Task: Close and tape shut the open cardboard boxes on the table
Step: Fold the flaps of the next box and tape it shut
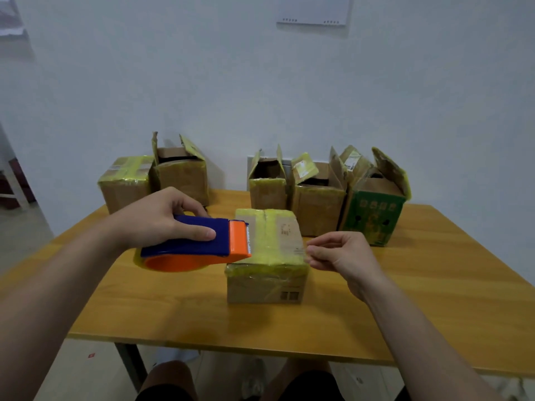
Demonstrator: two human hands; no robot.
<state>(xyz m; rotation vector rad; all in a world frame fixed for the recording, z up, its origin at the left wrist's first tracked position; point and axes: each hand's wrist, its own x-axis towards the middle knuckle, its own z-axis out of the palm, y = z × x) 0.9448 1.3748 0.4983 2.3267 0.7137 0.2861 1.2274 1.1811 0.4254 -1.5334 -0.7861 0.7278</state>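
A small closed cardboard box (270,257) wrapped in yellowish tape stands in the middle of the wooden table (179,308). My left hand (157,218) grips a blue and orange tape dispenser (197,241), held just left of the box with its toothed edge at the box's top. My right hand (338,254) pinches the free end of a clear tape strip at the box's right edge. Along the back stand several open boxes: one (182,172) at left, two (267,183) (317,195) near the centre, and a green printed box (373,218).
A taped, closed box (124,180) stands at the back left beside the open one. The white wall rises right behind the row of boxes. My knees show under the table's near edge.
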